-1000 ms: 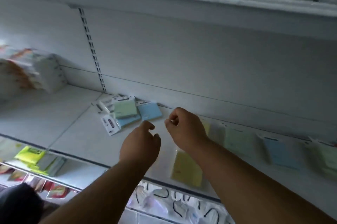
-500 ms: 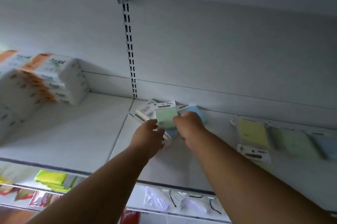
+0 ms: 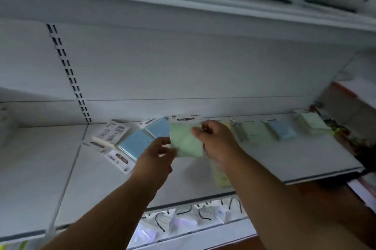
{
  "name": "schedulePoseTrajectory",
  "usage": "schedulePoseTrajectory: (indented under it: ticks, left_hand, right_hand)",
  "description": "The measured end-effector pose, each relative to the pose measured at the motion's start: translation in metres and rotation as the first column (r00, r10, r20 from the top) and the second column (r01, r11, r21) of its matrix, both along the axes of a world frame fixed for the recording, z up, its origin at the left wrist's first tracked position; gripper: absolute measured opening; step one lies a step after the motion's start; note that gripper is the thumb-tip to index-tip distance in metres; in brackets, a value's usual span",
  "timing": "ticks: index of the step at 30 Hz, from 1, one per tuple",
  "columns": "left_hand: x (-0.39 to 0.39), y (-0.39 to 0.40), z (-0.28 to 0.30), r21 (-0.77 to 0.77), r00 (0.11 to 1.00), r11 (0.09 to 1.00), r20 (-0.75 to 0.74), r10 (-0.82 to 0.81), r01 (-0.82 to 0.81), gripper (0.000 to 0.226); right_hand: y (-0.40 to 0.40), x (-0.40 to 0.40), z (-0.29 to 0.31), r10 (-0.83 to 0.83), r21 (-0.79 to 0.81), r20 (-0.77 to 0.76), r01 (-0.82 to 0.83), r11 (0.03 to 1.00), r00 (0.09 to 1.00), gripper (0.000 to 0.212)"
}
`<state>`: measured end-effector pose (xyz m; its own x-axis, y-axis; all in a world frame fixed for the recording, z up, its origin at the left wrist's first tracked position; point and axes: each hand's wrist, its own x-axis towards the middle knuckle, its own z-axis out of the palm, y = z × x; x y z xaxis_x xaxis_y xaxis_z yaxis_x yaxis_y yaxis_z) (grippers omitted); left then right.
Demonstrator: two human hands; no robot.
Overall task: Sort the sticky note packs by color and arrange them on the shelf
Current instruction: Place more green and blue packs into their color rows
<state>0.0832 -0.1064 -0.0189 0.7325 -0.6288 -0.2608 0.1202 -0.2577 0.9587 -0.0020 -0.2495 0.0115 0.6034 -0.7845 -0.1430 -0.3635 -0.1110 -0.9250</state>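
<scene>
Both hands hold one green sticky note pack (image 3: 186, 141) above the white shelf (image 3: 284, 158). The right hand (image 3: 218, 143) pinches its right edge, thumb on top; the left hand (image 3: 155, 160) pinches its lower left corner. At nine o'clock of the pack lie two blue packs (image 3: 135, 144) among face-down white-backed ones. At three o'clock a green pack (image 3: 255, 132), a blue pack (image 3: 283, 131) and another green pack (image 3: 311, 122) lie in a row along the back wall.
</scene>
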Motion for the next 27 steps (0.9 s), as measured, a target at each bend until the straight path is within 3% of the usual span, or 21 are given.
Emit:
schedulePoseTrajectory:
  ticks: [5, 8, 15, 22, 27]
  left_hand:
    - [-0.067, -0.056, 0.003, 0.048, 0.963, 0.984, 0.202, -0.176, 0.170, 0.011]
    - [-0.113, -0.097, 0.004, 0.089, 0.930, 0.969, 0.273, -0.244, 0.229, 0.009]
    - [-0.229, -0.198, 0.002, 0.167, 0.913, 0.976, 0.360, -0.193, 0.141, 0.022]
    - [-0.260, -0.275, 0.004, 0.257, 0.884, 0.954, 0.394, -0.252, 0.158, 0.024]
    - [-0.248, -0.334, 0.001, 0.308, 0.839, 0.933, 0.445, -0.313, 0.185, 0.031]
  right_hand:
    - [-0.040, -0.084, 0.011, -0.142, -0.175, -0.057, 0.130, 0.976, 0.988, 0.026]
    - [-0.076, -0.137, 0.010, -0.219, -0.258, -0.111, 0.185, 0.948, 0.969, 0.020]
    - [-0.177, -0.247, -0.008, -0.265, -0.411, -0.290, 0.131, 0.902, 0.920, 0.029]
    - [-0.258, -0.278, -0.014, -0.251, -0.442, -0.351, 0.077, 0.894, 0.902, 0.026]
    - [-0.306, -0.271, -0.018, -0.388, -0.523, -0.307, 0.186, 0.832, 0.869, 0.028]
